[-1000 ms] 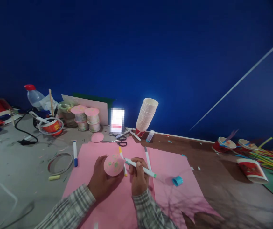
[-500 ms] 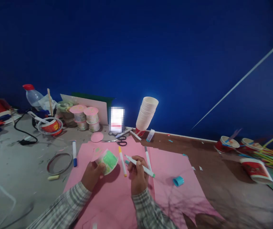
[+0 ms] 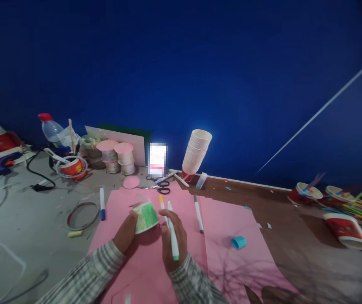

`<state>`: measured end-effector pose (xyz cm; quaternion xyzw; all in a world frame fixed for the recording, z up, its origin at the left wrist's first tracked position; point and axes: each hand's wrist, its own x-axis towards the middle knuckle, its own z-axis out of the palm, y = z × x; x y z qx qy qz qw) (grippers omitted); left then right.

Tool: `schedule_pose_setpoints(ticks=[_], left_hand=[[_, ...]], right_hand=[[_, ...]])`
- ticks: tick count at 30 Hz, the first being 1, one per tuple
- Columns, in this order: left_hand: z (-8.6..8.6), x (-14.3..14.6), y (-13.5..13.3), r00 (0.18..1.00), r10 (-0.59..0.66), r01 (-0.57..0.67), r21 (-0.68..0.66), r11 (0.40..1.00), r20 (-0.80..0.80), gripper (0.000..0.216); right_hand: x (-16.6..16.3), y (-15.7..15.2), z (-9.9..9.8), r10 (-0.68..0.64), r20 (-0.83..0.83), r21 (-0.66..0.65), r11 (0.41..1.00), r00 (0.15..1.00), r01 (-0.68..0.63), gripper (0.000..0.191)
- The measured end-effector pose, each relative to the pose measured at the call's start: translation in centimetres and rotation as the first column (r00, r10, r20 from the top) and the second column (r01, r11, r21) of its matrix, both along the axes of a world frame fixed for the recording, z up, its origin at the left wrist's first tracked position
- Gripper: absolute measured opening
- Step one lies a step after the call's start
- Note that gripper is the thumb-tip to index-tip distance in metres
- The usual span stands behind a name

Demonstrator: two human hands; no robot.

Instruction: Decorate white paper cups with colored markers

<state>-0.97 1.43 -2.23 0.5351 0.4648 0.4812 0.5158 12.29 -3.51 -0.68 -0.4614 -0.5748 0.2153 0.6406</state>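
My left hand (image 3: 126, 231) is closed on a small paper cup (image 3: 147, 217), which is tilted and has a bright green patch on its side. In my right hand (image 3: 174, 236) is a white marker (image 3: 174, 242) with a green end, its tip pointing away from me beside the cup. Just behind that hand, a yellow-tipped marker (image 3: 161, 202) lies on the pink paper (image 3: 146, 270), partly hidden by the fingers. Farther right a grey-capped marker (image 3: 199, 214) rests on the paper, and a blue-capped marker (image 3: 102, 203) lies at its left edge.
Scissors (image 3: 162, 188) and a pink disc (image 3: 131, 182) lie behind the paper. A tall stack of paper cups (image 3: 196, 152) leans near the wall. Pink-topped cup pieces (image 3: 125, 158) stand at the left back. A tape roll (image 3: 82, 215) and blue ring (image 3: 238, 242) flank my hands.
My right hand has moved left toward the cup, and the marker has swung to point more directly away from me. The cup has turned slightly in my left hand.
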Motion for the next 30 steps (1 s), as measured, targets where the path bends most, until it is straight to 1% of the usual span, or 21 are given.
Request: schedule_pose_setpoints(ticks=[2,3,5,6,8,9,12,16,19,21,25,27,28,30], left_hand=[[0.4,0.4,-0.2,0.993,0.003,0.007,-0.089,0.996,0.115,0.068],[0.7,0.5,-0.4,0.985,-0.003,0.026,-0.134,0.991,0.171,0.068],[1.5,0.8,-0.7,0.933,-0.041,0.138,-0.251,0.958,0.358,0.068],[1.9,0.9,-0.9,0.901,-0.072,0.198,-0.259,0.945,0.427,0.064],[2.6,1.1,-1.4,0.841,-0.154,0.297,-0.205,0.933,0.519,0.059],[2.9,1.1,-1.6,0.821,-0.188,0.332,-0.183,0.925,0.539,0.06],[3.1,1.1,-1.9,0.812,-0.206,0.342,-0.16,0.926,0.546,0.063],[2.4,0.7,-1.7,0.814,-0.208,0.331,-0.138,0.934,0.542,0.062],[2.1,0.3,-1.5,0.817,-0.204,0.325,-0.14,0.935,0.539,0.061],[2.3,0.2,-1.5,0.779,-0.233,0.373,-0.132,0.918,0.582,0.066],[2.6,0.3,-1.7,0.64,-0.313,0.513,-0.086,0.854,0.702,0.076],[2.6,0.5,-1.7,0.611,-0.286,0.516,-0.098,0.851,0.738,0.072],[2.6,0.6,-1.7,0.616,-0.26,0.506,-0.119,0.854,0.744,0.067],[2.6,0.8,-1.5,0.654,-0.206,0.462,-0.168,0.871,0.728,0.058]], right_hand=[[-0.1,-0.1,-0.1,0.04,0.087,0.023,0.999,0.995,-0.042,0.049],[-0.2,0.0,-0.2,0.041,0.116,0.034,0.998,0.992,-0.045,0.053],[-0.1,0.2,-0.3,0.015,0.132,0.048,0.999,0.991,-0.021,0.054],[-0.1,0.3,-0.3,0.0,0.123,0.047,0.999,0.992,-0.006,0.052],[0.1,0.6,-0.3,-0.022,0.095,0.026,0.999,0.995,0.019,0.047],[0.2,0.7,-0.2,-0.025,0.083,0.018,1.0,0.996,0.024,0.044],[0.2,0.9,0.0,-0.028,0.061,0.03,0.999,0.998,0.027,0.039],[0.0,0.9,-0.2,-0.048,0.037,0.033,0.998,0.998,0.046,0.033],[0.0,1.0,-0.5,-0.043,0.065,0.031,0.999,0.997,0.041,0.033],[0.1,1.0,-0.7,-0.041,0.098,0.031,0.999,0.994,0.038,0.034],[0.2,1.1,-0.9,-0.071,0.114,0.009,0.997,0.991,0.071,0.033],[0.1,1.2,-1.0,-0.078,0.097,0.01,0.997,0.992,0.077,0.032],[0.1,1.2,-1.0,-0.077,0.089,0.017,0.997,0.993,0.076,0.032],[0.1,1.2,-1.0,-0.067,0.088,0.032,0.997,0.994,0.065,0.034]])
